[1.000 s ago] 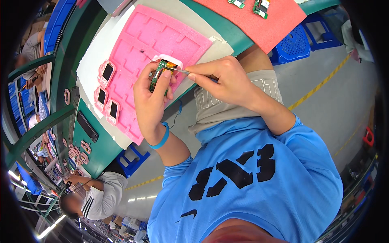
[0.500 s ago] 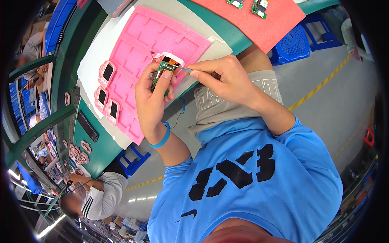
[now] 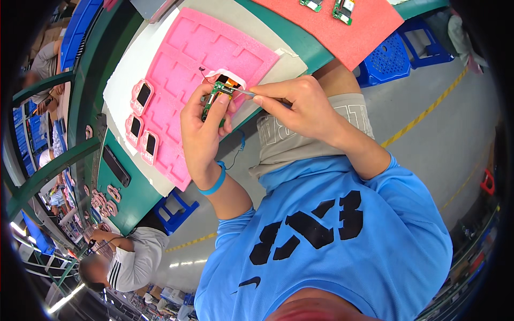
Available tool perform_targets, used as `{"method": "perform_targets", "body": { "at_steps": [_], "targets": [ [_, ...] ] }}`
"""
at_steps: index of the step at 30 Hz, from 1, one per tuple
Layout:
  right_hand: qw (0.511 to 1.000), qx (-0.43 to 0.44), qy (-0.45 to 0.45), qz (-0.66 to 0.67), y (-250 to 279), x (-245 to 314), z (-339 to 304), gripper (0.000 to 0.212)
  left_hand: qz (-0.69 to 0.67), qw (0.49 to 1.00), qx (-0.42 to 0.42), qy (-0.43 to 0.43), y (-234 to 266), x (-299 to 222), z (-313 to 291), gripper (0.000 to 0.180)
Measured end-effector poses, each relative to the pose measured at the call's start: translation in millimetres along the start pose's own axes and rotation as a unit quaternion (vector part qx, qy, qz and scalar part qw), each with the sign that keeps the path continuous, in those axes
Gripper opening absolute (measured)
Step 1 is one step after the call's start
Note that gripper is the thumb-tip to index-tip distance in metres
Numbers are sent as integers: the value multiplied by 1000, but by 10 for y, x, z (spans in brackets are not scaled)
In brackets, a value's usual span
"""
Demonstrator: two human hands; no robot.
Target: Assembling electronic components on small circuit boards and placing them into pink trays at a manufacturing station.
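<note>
My left hand is closed on a green circuit board together with a white-and-pink plastic shell. The thumb presses on the board, and an orange flex cable shows between board and shell. A thin dark wire with a small round end sticks out past the fingers. In my right hand, thumb and forefinger pinch slim metal tweezers. Their tip reaches the board's edge beside the flex cable; whether it grips anything is too small to tell. Both hands are above the near edge of a pink foam tray.
Several pink-framed devices with dark screens lie on the tray's left side. A dark phone-like slab rests on the green bench. Beyond, a red foam sheet carries circuit boards. A co-worker sits at left; blue stools stand right.
The board and shell have shifted slightly to the right with my left hand, and the dark wire's end stands further out. The tweezers stay at the board's edge.
</note>
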State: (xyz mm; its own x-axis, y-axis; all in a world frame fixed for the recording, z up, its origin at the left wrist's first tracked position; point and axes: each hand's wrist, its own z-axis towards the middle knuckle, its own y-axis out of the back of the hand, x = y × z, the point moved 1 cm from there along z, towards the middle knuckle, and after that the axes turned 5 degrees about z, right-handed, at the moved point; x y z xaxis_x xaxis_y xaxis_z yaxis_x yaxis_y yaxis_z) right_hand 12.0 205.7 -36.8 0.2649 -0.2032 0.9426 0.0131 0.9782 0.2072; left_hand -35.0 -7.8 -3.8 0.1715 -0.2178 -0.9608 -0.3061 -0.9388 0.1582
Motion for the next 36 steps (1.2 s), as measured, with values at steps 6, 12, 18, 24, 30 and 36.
{"method": "perform_targets", "body": {
  "at_steps": [6, 12, 18, 24, 30, 36],
  "targets": [
    [1000, -15, 5, -7, -10, 25, -2, 14, -8, 999, -32, 13, -67, -31, -10, 22],
    [1000, 4, -12, -1, 28, 27, -14, 15, 20, 998, -61, 18, -142, -48, 79, 15],
    [996, 9, -90, 13, 228, 109, 49, 19, 68, 997, -32, 17, -201, -225, 279, 21],
    [989, 9, -145, -4, 658, 115, 107, 30, 38, 996, 56, 52, -170, -496, 396, 46],
    [984, 97, 74, -127, 295, 211, 466, 32, 8, 998, 48, 31, -233, -417, 426, 68],
    [969, 125, 101, -186, 318, 63, 705, 34, 4, 998, 15, 68, 64, -498, 56, 58]
  ]
}}
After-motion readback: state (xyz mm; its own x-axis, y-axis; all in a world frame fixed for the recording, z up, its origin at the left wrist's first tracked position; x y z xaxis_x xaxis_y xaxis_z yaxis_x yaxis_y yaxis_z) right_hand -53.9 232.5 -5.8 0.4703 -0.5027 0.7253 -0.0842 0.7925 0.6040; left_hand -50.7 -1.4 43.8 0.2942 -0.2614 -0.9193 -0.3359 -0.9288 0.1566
